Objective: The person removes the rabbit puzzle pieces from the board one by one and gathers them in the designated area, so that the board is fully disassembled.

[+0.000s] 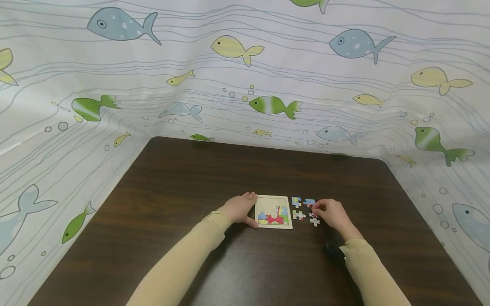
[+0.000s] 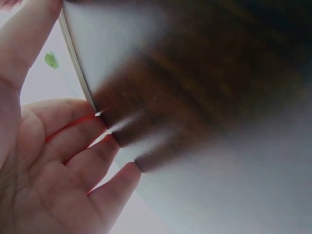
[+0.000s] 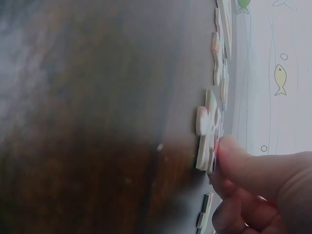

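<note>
A square wooden puzzle board (image 1: 273,228) with a pale frame lies on the table, its lower part filled with a red, blue and green picture. My left hand (image 1: 239,208) rests along its left edge, thumb and fingers spread; the left wrist view shows the fingers (image 2: 92,156) nearly straight at the board's rim. To the right of the board my right hand (image 1: 332,213) pinches a puzzle piece (image 3: 216,141) between thumb and fingertips, just above the other loose pieces. Its picture is mostly covered by the fingers.
Several loose puzzle pieces lie right of the board, among them a blue one (image 1: 296,201), a pale one (image 1: 298,215) and one below the right hand (image 1: 315,221). The dark wooden table (image 1: 229,170) meets a white fish-print curtain (image 1: 214,85) at the back and sides.
</note>
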`<state>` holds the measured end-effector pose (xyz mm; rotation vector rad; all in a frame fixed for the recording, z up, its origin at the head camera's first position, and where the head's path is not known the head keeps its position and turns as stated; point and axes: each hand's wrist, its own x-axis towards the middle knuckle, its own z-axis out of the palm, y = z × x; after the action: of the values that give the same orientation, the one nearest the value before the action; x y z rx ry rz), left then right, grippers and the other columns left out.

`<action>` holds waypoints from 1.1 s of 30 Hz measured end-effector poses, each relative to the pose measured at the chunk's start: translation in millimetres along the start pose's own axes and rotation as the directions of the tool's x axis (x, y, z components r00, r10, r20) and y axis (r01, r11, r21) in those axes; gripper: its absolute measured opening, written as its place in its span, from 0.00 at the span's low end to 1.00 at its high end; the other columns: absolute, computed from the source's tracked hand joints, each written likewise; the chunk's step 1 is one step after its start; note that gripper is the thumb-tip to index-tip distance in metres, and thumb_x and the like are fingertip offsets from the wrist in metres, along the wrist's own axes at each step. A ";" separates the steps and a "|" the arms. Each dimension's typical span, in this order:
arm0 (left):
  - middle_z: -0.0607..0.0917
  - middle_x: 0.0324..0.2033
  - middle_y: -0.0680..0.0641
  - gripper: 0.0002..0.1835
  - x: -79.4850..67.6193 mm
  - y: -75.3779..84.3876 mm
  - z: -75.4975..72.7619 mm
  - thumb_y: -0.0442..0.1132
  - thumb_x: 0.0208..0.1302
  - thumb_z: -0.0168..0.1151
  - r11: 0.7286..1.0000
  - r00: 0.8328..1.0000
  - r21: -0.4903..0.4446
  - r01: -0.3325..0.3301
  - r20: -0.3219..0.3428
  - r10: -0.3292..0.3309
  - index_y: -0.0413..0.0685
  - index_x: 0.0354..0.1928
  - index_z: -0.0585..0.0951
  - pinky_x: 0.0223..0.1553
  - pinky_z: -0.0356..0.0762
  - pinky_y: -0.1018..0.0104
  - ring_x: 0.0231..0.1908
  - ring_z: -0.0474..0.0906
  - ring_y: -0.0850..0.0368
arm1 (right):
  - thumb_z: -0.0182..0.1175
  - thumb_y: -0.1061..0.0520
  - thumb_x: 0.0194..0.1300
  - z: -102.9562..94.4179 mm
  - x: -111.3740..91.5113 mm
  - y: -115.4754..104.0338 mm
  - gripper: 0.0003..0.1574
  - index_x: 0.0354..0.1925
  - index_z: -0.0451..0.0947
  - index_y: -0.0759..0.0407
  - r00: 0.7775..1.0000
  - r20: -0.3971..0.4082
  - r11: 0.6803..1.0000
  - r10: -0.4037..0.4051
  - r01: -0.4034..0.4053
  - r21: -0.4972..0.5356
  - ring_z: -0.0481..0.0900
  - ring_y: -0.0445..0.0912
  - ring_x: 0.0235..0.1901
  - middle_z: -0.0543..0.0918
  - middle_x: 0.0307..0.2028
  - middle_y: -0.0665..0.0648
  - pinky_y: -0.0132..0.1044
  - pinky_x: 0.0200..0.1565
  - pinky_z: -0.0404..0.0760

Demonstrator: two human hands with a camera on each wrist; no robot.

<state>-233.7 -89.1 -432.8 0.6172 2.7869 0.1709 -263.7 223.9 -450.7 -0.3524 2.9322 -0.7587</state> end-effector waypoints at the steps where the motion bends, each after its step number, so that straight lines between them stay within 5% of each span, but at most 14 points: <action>1: 0.59 0.71 0.43 0.55 -0.1 0.0 0.1 0.64 0.48 0.68 1.000 1.000 -0.001 0.000 0.000 0.000 0.40 0.71 0.58 0.68 0.59 0.58 0.71 0.54 0.51 | 0.64 0.60 0.61 -0.2 0.1 0.2 0.04 0.32 0.84 0.60 1.000 -0.003 1.000 0.001 -0.001 0.000 0.75 0.46 0.29 0.84 0.30 0.54 0.38 0.31 0.74; 20: 0.59 0.71 0.43 0.55 -0.5 0.7 -0.1 0.64 0.47 0.68 1.000 1.000 0.002 0.001 -0.003 -0.001 0.39 0.71 0.59 0.68 0.59 0.58 0.71 0.54 0.50 | 0.66 0.58 0.59 -5.1 -1.1 -5.4 0.08 0.34 0.86 0.62 0.999 0.001 0.998 0.049 -0.049 0.029 0.75 0.46 0.28 0.85 0.31 0.57 0.39 0.32 0.76; 33: 0.59 0.71 0.43 0.55 -0.2 0.3 -1.0 0.64 0.47 0.68 1.000 1.000 0.000 0.004 0.006 -0.004 0.40 0.71 0.59 0.68 0.59 0.58 0.71 0.53 0.50 | 0.67 0.57 0.59 -1.1 -0.6 -23.2 0.09 0.36 0.84 0.62 0.998 -0.069 0.997 -0.015 0.020 0.071 0.78 0.45 0.30 0.84 0.30 0.54 0.38 0.32 0.79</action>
<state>-233.7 -89.0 -431.7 0.6112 2.7818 0.1684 -258.6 204.8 -438.4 -0.3535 2.9591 -0.8932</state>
